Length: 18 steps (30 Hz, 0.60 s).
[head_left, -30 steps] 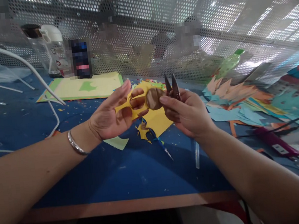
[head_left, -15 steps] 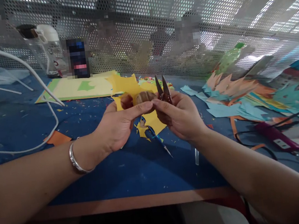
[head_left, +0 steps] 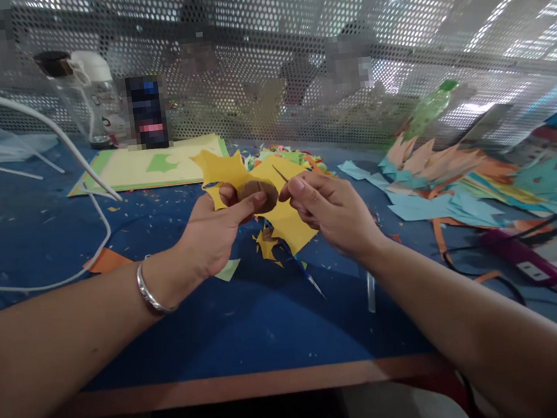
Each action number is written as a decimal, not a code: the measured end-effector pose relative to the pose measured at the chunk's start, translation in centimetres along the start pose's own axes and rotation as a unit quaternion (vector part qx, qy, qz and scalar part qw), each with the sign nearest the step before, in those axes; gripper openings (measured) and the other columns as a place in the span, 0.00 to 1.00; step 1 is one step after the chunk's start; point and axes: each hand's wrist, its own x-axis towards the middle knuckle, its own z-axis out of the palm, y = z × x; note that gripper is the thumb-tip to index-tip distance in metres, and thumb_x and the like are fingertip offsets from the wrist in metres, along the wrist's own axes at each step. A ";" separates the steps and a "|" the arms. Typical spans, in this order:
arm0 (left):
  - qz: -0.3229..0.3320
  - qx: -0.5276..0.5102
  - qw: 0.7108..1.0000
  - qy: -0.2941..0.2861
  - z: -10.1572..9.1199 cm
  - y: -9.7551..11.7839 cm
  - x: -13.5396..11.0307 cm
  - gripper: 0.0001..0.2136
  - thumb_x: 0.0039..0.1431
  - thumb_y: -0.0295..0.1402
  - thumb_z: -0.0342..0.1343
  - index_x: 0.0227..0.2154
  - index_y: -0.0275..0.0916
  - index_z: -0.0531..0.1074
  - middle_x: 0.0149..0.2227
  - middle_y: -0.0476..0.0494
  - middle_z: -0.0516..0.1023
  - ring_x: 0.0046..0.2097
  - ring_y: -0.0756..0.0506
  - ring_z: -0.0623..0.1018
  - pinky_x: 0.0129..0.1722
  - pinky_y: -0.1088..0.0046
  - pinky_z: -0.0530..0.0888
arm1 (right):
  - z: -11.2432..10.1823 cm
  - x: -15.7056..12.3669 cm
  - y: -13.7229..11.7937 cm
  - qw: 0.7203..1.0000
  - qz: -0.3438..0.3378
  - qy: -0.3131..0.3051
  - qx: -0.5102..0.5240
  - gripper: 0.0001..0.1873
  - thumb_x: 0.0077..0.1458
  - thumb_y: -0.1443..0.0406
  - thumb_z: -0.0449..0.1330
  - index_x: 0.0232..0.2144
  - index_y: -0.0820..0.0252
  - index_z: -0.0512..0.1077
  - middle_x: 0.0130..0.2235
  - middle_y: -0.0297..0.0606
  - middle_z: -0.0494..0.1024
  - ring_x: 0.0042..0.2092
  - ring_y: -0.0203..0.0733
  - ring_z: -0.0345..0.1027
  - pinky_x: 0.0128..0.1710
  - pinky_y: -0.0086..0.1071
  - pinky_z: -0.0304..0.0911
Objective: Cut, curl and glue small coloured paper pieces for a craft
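My left hand point(head_left: 211, 233) is closed, thumb and fingers pinching a yellow paper cutout point(head_left: 223, 166) with pointed edges together with a round brown piece point(head_left: 268, 197). How these two are joined, I cannot tell. A short gap to the right, my right hand point(head_left: 331, 206) is closed around small snips point(head_left: 280, 172); only a thin dark blade shows beyond the fingertips. Below the hands, a yellow sheet point(head_left: 294, 231) lies on the table beside yellow scraps point(head_left: 266, 245). A blue pen-like tool with a thin metal tip point(head_left: 301, 265) rests across them.
Paper sheets point(head_left: 187, 162) lie at the back left near a phone point(head_left: 147, 113) and bottles point(head_left: 99, 98). A white cable point(head_left: 55, 124) arches at left. Right of my hands are peach and blue cut papers point(head_left: 429, 165) and a purple power strip point(head_left: 518, 255). A perforated metal screen point(head_left: 251, 58) stands behind.
My hands have moved apart. The right hand has turned, so the snips' two spread blades now show as one thin edge. The brown piece is now more exposed, and the cutout has shifted left.
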 end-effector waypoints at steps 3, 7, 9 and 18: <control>0.013 0.015 1.000 0.000 0.2 0.1 -0.2 0.19 0.40 0.25 0.72 0.23 0.39 0.63 0.28 0.52 0.76 0.40 0.45 0.81 0.43 0.65 0.76 | -0.1 0.2 -0.2 0.998 -0.017 -0.014 -0.061 0.27 0.56 0.40 0.58 0.27 0.59 0.70 0.21 0.27 0.56 0.22 0.30 0.46 0.20 0.30 0.42; 0.017 0.023 1.000 0.003 0.5 0.1 -0.5 0.20 0.39 0.23 0.72 0.24 0.39 0.63 0.29 0.51 0.77 0.42 0.44 0.81 0.46 0.63 0.76 | -0.2 0.2 -0.6 0.994 -0.030 -0.025 -0.099 0.29 0.55 0.39 0.58 0.25 0.59 0.70 0.20 0.27 0.58 0.22 0.30 0.48 0.20 0.30 0.44; 0.023 0.025 0.999 0.013 0.5 0.1 -0.5 0.20 0.39 0.22 0.72 0.24 0.39 0.62 0.29 0.51 0.77 0.42 0.44 0.81 0.48 0.63 0.75 | -0.2 0.2 -0.7 0.993 -0.031 -0.025 -0.115 0.30 0.55 0.39 0.56 0.24 0.59 0.69 0.20 0.27 0.58 0.22 0.30 0.48 0.20 0.30 0.44; 0.018 0.057 0.998 0.016 0.4 0.3 -0.6 0.20 0.40 0.25 0.72 0.28 0.40 0.63 0.30 0.50 0.76 0.43 0.44 0.81 0.48 0.62 0.74 | -0.4 0.2 -0.8 0.988 -0.035 -0.035 -0.148 0.31 0.56 0.38 0.55 0.22 0.58 0.67 0.19 0.27 0.57 0.21 0.31 0.48 0.20 0.30 0.44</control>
